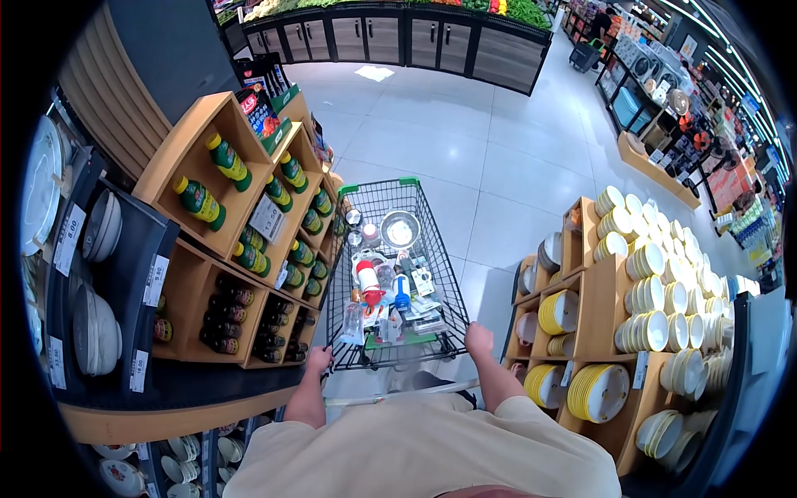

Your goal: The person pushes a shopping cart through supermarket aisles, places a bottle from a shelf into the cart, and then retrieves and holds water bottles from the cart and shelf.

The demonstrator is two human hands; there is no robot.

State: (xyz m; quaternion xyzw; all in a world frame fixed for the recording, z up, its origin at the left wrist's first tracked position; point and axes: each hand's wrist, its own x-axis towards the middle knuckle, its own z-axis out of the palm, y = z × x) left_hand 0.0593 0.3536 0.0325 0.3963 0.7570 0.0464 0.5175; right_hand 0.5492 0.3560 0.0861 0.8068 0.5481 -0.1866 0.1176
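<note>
A wire shopping cart (pixel 445 264) with green corners stands in front of me. My left hand (pixel 320 359) is closed on the cart at its near left corner, and my right hand (pixel 479 339) closes around the near right corner. Inside the basket, a round metal bowl (pixel 400 230) lies towards the far end. Closer to me are a red-and-white container (pixel 368 278), a blue-and-white bottle (pixel 402 290) and a clear plastic item (pixel 352 322). Several packaged goods lie among them, too small to name. The cart's handlebar (pixel 398 393) passes just before my body.
Wooden shelves (pixel 241 178) with green bottles (pixel 199 203) and dark jars border the left side. Stacked bowls (pixel 646 332) and yellow-rimmed plates (pixel 596 394) stand close on the right. Tiled floor (pixel 432 137) leads to a vegetable stand (pixel 382 41). A person (pixel 599 25) is far right.
</note>
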